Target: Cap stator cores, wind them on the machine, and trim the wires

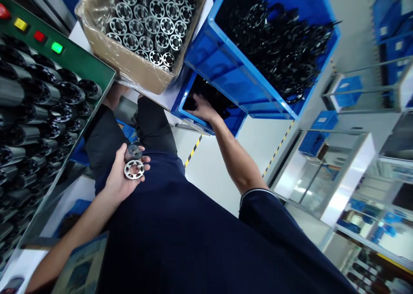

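- Dark navy shirt [180, 238] of the person fills the bottom of the view, nearest to the camera, and black trousers [155, 126] go away from it.
- At far left, many black and silver cylindrical metal parts [32, 113] lie in rows beside a green control panel [61, 49] with coloured lamps.
- The left hand [121, 173] is half open with palm up, and its curled fingers keep a silver ring-shaped part [134, 169] and a dark holed part [134, 151] above the lap.
- Far from the lap stands a cardboard box [129, 66] with clear plastic lining, full of silver ring stacks [145, 27].
- The right hand [206, 108] reaches into a small blue bin [213, 128] and is among black parts [209, 94]; I cannot tell if it grips one.
- Just beside this bin is a large blue crate [206, 49], full of black metal parts [274, 49].
- At far right are blue boxes [318, 139] on metal shelves [351, 178].
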### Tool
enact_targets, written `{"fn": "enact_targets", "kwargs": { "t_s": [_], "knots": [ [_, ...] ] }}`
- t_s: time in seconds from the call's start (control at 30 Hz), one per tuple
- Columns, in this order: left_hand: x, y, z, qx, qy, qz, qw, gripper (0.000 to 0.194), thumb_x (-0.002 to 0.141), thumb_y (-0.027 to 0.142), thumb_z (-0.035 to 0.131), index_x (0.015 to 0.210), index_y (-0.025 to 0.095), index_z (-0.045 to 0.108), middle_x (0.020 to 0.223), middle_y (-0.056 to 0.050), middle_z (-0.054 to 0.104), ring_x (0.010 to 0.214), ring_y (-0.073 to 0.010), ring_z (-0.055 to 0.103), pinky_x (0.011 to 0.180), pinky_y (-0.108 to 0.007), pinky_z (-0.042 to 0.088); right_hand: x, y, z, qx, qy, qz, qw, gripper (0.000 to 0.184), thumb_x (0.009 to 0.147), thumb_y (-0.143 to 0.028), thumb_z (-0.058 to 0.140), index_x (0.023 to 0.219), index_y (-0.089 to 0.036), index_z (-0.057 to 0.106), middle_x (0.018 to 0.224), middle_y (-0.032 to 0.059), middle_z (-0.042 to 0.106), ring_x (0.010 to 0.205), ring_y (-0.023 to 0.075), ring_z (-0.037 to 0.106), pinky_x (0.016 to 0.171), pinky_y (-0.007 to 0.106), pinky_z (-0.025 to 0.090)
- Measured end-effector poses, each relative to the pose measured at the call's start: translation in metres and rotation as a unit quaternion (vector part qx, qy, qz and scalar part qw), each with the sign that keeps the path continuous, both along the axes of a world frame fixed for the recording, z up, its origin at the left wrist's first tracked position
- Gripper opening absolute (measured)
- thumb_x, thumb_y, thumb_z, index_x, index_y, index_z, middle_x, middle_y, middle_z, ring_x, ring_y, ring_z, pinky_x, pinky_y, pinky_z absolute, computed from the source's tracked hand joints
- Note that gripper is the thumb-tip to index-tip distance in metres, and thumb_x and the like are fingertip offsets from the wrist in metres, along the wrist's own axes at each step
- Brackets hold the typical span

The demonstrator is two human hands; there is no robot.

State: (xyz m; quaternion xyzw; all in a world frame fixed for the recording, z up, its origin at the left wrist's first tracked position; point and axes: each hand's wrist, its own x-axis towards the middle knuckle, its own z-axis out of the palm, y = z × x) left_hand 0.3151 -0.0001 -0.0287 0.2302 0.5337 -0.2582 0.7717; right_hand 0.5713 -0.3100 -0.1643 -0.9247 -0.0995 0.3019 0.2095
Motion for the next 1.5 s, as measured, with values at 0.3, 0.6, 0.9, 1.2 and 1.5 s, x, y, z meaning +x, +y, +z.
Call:
{"fn": "enact_targets", "kwargs": {
  "t_s": [0.3, 0.6, 0.9, 1.2, 1.5],
  "knots": [
    [-0.010, 0.000, -0.014, 0.121, -0.179, -0.027, 0.976, 0.033, 0.114, 0.056, 0.065, 0.118, 0.023, 0.068, 0.081, -0.003, 0.072, 0.065, -0.0224, 0.072, 0.038, -0.025, 0.053, 0.006, 0.003, -0.027, -0.009, -0.004, 0.027, 1.000, 0.071, 0.091, -0.040, 0.086, 0.155, -0.017, 0.070, 0.164, 0.0267, 0.070, 0.152, 0.0491, 0.068, 0.143, 0.070, 0.050],
    [-0.014, 0.006, -0.031, 0.100, -0.182, -0.010, 0.978, 0.066, 0.089, 0.078, 0.092, 0.118, 0.023, 0.068, 0.079, 0.001, 0.069, 0.060, -0.0190, 0.067, 0.033, -0.022, 0.042, 0.008, -0.009, -0.034, 0.030, 0.010, -0.009, 0.999, 0.049, 0.086, -0.040, 0.087, 0.130, -0.020, 0.078, 0.138, 0.0190, 0.084, 0.133, 0.0440, 0.075, 0.130, 0.066, 0.060],
    [-0.022, 0.019, -0.030, 0.126, -0.223, 0.012, 0.967, 0.066, 0.090, 0.078, 0.096, 0.115, 0.023, 0.072, 0.080, -0.001, 0.071, 0.059, -0.0202, 0.071, 0.033, -0.023, 0.045, -0.022, -0.044, 0.001, 0.086, -0.066, -0.143, 0.984, 0.052, 0.097, -0.059, 0.076, 0.137, -0.027, 0.069, 0.117, 0.0081, 0.076, 0.076, 0.0227, 0.074, 0.080, 0.045, 0.069],
    [-0.001, 0.008, -0.008, 0.089, -0.383, 0.017, 0.919, 0.067, 0.105, 0.083, 0.083, 0.117, 0.017, 0.078, 0.079, -0.004, 0.077, 0.056, -0.0212, 0.074, 0.042, -0.028, 0.055, -0.119, 0.043, 0.116, 0.397, -0.134, -0.112, 0.901, 0.027, 0.120, -0.057, 0.073, 0.136, -0.035, 0.073, 0.133, 0.0070, 0.086, 0.087, 0.0203, 0.082, 0.072, 0.035, 0.071],
    [-0.008, -0.004, 0.022, 0.083, -0.469, -0.026, 0.879, 0.065, 0.119, 0.077, 0.059, 0.152, 0.023, 0.073, 0.094, -0.007, 0.081, 0.074, -0.0276, 0.083, 0.068, -0.040, 0.070, -0.171, 0.121, 0.190, 0.414, -0.135, 0.019, 0.900, 0.035, 0.103, -0.024, 0.096, 0.132, -0.042, 0.089, 0.114, 0.0037, 0.089, 0.103, 0.0315, 0.084, 0.094, 0.048, 0.079]
  ]
}}
